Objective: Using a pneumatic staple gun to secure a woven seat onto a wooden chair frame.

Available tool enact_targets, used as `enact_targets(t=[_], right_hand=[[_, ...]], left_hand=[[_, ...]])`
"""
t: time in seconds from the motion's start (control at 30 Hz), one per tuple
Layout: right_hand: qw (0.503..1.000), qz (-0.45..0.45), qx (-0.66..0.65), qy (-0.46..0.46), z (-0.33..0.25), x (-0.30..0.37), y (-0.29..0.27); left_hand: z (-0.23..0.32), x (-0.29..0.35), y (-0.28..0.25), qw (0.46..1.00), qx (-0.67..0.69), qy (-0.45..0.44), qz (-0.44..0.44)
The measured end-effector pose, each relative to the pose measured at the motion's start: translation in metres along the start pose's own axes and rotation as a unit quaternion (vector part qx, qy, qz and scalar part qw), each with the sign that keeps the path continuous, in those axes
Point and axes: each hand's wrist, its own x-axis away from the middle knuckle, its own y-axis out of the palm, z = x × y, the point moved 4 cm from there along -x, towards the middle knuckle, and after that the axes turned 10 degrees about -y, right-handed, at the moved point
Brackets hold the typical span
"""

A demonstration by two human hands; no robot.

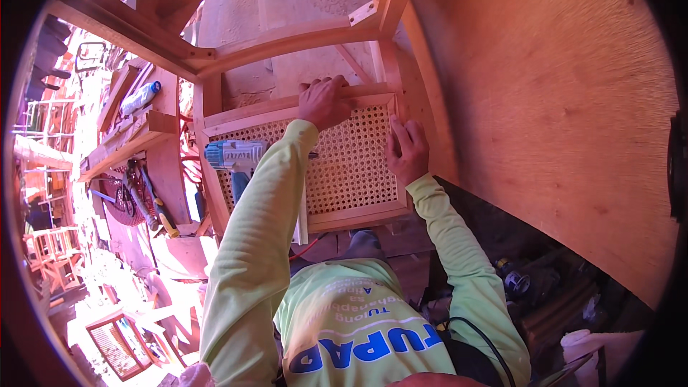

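Observation:
A framed woven cane panel (351, 179) lies in front of me, within a larger wooden furniture frame (287, 46). My left hand (326, 102) is closed over the panel's far wooden rail, with its fingers curled across it. At the right rail, my right hand (408, 150) is closed, fingers bent and pressed together against the wood. Whatever may be between those fingers is hidden. A teal and grey power drill (236, 155) rests on the left part of the cane, its bit toward the right. My left forearm covers part of the drill and the panel.
A large plywood sheet (552, 100) stands along the right. On the left are a bottle (141, 98), a wood offcut (129, 145) and hand tools with yellow-and-black handles (163, 211). A dark power tool (512, 276) lies low at the right. Wooden frames (118, 344) stand farther off at lower left.

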Motion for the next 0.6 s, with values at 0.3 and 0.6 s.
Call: enact_targets(t=[0.3,0.6], right_hand=[[1.000,-0.010,-0.009,0.003,0.0010,0.0027,0.0014],[1.000,-0.009,-0.012,0.009,0.0026,0.0036,0.0014]], left_hand=[[0.0011,0.0021,-0.0033,1.000,0.004,-0.011,-0.014],[0.0005,0.0013,-0.0001,1.000,0.004,-0.015,-0.009]])
